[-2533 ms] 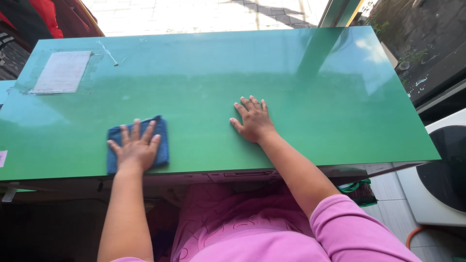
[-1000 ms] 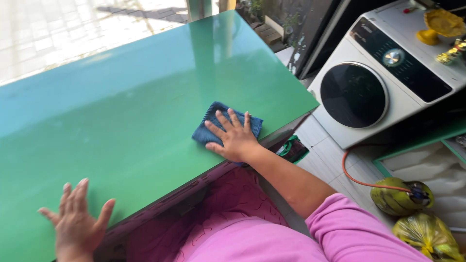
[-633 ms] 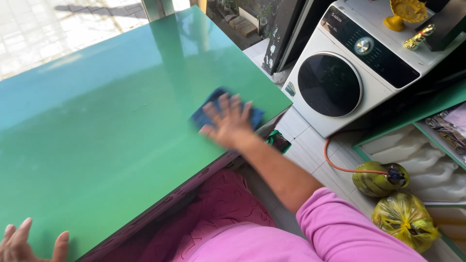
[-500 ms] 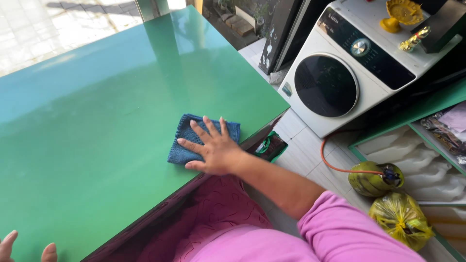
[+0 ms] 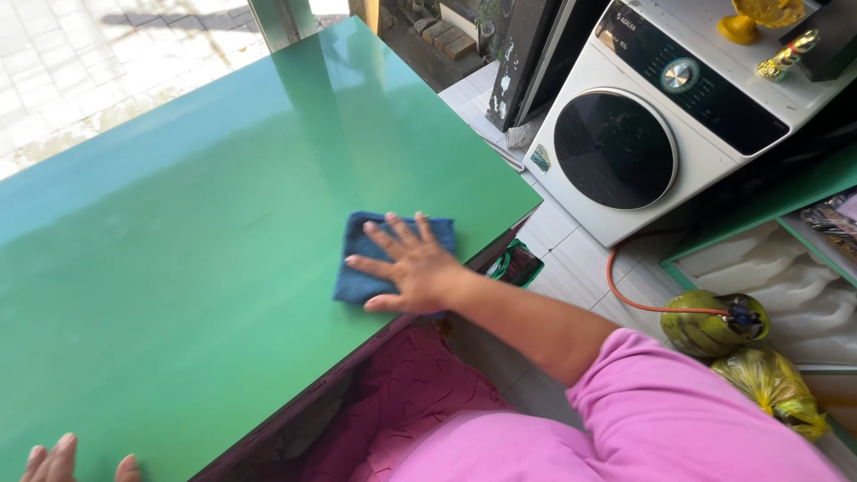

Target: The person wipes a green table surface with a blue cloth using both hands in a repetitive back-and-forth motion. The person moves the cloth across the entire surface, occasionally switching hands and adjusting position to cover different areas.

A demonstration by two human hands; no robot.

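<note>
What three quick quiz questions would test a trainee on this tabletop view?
1. True or false: the right hand lies flat, fingers spread, on the blue cloth.
2. What rests on the green table? A) cloth B) gas cylinder C) yellow bag
3. What white appliance stands past the table's right end?

Key: 1 true. 2 A; the green gas cylinder and yellow bag are on the floor. 3 the washing machine.

Glossy green tabletop [image 5: 196, 223], dark blue cloth [image 5: 361, 263], pink sleeve [image 5: 678, 419], white washer [image 5: 705, 134].
</note>
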